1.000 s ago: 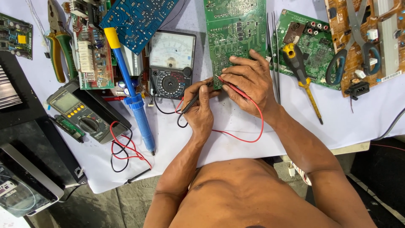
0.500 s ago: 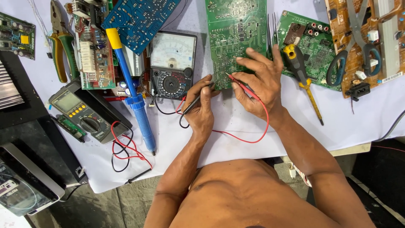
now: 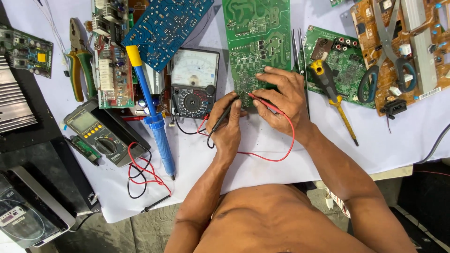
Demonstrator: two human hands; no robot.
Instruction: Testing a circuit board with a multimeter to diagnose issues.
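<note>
Both hands have kept to the lower edge of the long green circuit board (image 3: 257, 42) since a second ago, the right hand (image 3: 283, 100) having spread its fingers a little flatter over the board's corner; the left hand (image 3: 229, 124) is pinched shut around the thin black probe (image 3: 224, 114), its tip slanting up to the board's bottom edge; the right hand is closed on the thin red probe (image 3: 262, 102), whose tip meets the same edge just beside the black one; a red lead wire (image 3: 276, 157) loops under the right wrist across the white cloth-covered surface (image 3: 398, 136); a black lead curls away from the left hand toward the black analogue meter with a pale dial face (image 3: 193, 82), which stands just left of the board; a glossy blue-handled soldering iron with a yellow collar (image 3: 152, 112) lies slanting beside the meter; farther left a grey digital meter with yellow buttons (image 3: 101, 138) rests on a dark case, with red and black leads coiled below it; a blue circuit board (image 3: 164, 26) lies above the iron, green-handled pliers (image 3: 79, 65) near the left edge; right of the hands sit a smaller green board (image 3: 344, 70), a yellow-and-black screwdriver (image 3: 335, 100), and a brown board (image 3: 412, 51) bearing dark-handled scissors and a small white rectangular label at its lower right corner.
</note>
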